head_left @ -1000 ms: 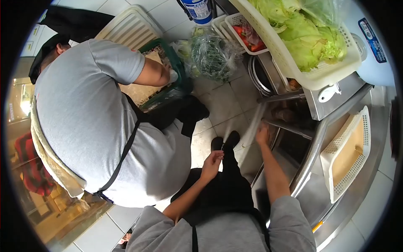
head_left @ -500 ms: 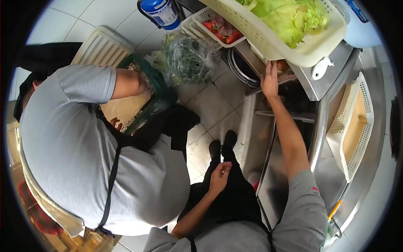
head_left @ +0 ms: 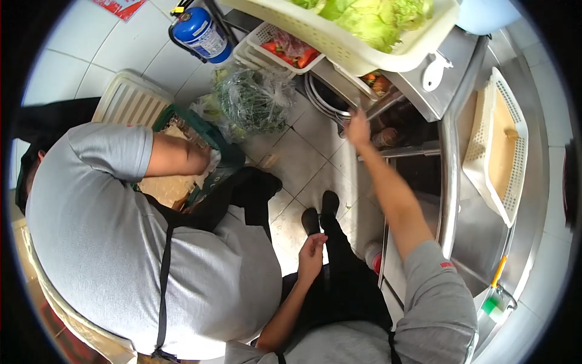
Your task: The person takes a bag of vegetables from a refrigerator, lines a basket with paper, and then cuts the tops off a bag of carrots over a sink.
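Note:
My right hand (head_left: 359, 130) reaches down at the steel rack, beside dark pots with shiny round rims (head_left: 321, 100); motion smears its fingers. Close to it are a bottle or jar (head_left: 385, 137) on a lower shelf and a steel rack bar (head_left: 412, 150). Above it, a white tray of orange-brown vegetables (head_left: 377, 84) sits partly under a big cream basket (head_left: 357, 51) of green lettuce (head_left: 370, 24). My left hand (head_left: 311, 258) hangs in front of my dark trousers, fingers curled in, and I see nothing in it.
At left a co-worker (head_left: 145, 230) bends over a green crate (head_left: 225, 136), one arm inside it. Bagged leafy greens (head_left: 254, 100), a basket of red peppers (head_left: 294, 51) and a blue extinguisher (head_left: 203, 35) stand behind. A white perforated basket (head_left: 497, 148) leans over the steel counter at right.
My right hand has come away from the edge under the lettuce basket, moving down and left beside the pots. The orange-brown vegetables show more now. The whole view has shifted slightly.

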Tool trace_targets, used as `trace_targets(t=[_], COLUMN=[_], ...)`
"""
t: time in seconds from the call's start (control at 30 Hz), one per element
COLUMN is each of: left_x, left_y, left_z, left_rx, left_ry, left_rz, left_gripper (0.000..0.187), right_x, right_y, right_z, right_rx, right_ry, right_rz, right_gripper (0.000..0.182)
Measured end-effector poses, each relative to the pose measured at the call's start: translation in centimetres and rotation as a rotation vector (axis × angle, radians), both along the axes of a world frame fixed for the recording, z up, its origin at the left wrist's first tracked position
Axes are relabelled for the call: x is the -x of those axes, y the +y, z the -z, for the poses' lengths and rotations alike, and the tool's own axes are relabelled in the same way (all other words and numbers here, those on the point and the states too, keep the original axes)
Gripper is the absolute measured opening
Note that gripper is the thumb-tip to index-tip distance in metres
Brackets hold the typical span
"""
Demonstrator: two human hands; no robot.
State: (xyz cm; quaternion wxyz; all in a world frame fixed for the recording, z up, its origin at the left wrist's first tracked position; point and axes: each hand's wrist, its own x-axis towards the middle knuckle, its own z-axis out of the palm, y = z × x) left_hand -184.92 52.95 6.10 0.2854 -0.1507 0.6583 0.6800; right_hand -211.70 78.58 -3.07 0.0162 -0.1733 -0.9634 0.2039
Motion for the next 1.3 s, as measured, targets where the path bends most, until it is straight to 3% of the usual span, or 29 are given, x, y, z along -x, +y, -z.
trace_targets(t=[0.03,0.07,0.1,0.17,0.2,0.27,0.33,0.4,0.47,0.53,0.6,0.63,0.67,0.73,0.8,0.87,0.93,1.0,1.03,1.13,1.23,1.3], left_x=[0.1,-0.1,-0.3,-0.1,-0.1,0.3,0.4,0.3,1.4,2.4,3.2,3.5,3.7,4.6,5.5,6.7,7.6,8.4,8.8,10.0,10.7,11.0], left_y=[0.4,0.7,0.9,1.0,0.9,0.7,0.7,1.0,0.9,1.0,1.0,1.1,1.3,1.9,1.9,1.9,2.5,3.7,4.1,5.6,6.4,6.1], left_z=[0.0,0.2,0.7,0.5,0.1,-0.5,-0.5,-0.3,-2.1,-2.9,-2.1,-1.5,-1.6,-1.8,-2.0,-2.4,-3.3,-4.4,-4.7,-5.0,-6.0,-4.5], left_rx=[-0.016,-0.026,-0.057,-0.06,-0.057,-0.011,-0.026,-0.093,-0.167,-0.042,-0.027,-0.055,-0.054,-0.004,-0.026,-0.02,-0.014,-0.016,-0.03,-0.067,-0.02,-0.001], left_ry=[-0.032,-0.028,-0.07,-0.107,-0.106,-0.047,-0.029,0.024,-0.033,0.052,0.06,0.064,0.064,0.04,0.052,0.048,0.062,0.08,0.097,0.127,0.142,0.117], left_rz=[0.001,0.014,0.031,0.095,0.1,0.168,0.17,0.124,0.081,0.113,0.083,0.053,0.064,0.073,0.071,0.052,0.054,0.051,0.058,0.132,0.24,0.294], left_gripper=[0.021,0.021,0.021,0.022,0.022,0.022,0.022,0.022,0.024,0.025,0.025,0.024,0.024,0.023,0.024,0.025,0.025,0.025,0.024,0.024,0.027,0.029], right_x=[-2.6,-5.9,-10.1,-18.6,-22.4,-26.9,-30.3,-29.8,-29.8,-29.6,-30.0,-30.5,-31.2,-32.5,-32.7,-32.5,-31.8,-31.3,-30.9,-31.2,-31.6,-30.8], right_y=[-1.6,-3.7,-5.9,-9.3,-10.7,-12.6,-13.5,-12.8,-11.1,-7.8,-3.5,-1.4,0.7,6.0,10.0,13.1,14.1,14.8,14.7,14.0,11.9,9.5], right_z=[2.9,2.3,3.7,8.2,7.2,2.4,-0.5,-9.6,-15.4,-23.2,-28.0,-28.4,-30.4,-29.9,-29.0,-29.3,-29.8,-29.9,-29.8,-29.0,-28.1,-29.5], right_rx=[0.046,0.282,0.374,0.477,0.487,0.673,0.989,0.76,0.708,0.817,0.61,0.584,0.721,0.734,0.953,1.123,1.098,1.187,1.187,1.114,1.111,1.096], right_ry=[0.021,-0.19,-0.211,-0.297,-0.236,-0.442,-0.363,-0.201,-0.001,0.139,0.504,0.573,0.516,0.755,1.017,1.111,1.122,1.036,1.034,0.812,0.746,0.678], right_rz=[0.043,0.111,0.178,0.193,0.081,0.099,0.141,0.006,0.027,0.19,0.208,0.32,0.539,0.732,1.007,1.073,1.035,0.807,0.893,0.86,0.586,0.709], right_gripper=[0.03,0.024,0.038,0.025,0.02,0.016,0.014,0.02,0.019,0.015,0.015,0.018,0.022,0.04,0.052,0.062,0.066,0.068,0.063,0.057,0.038,0.03])
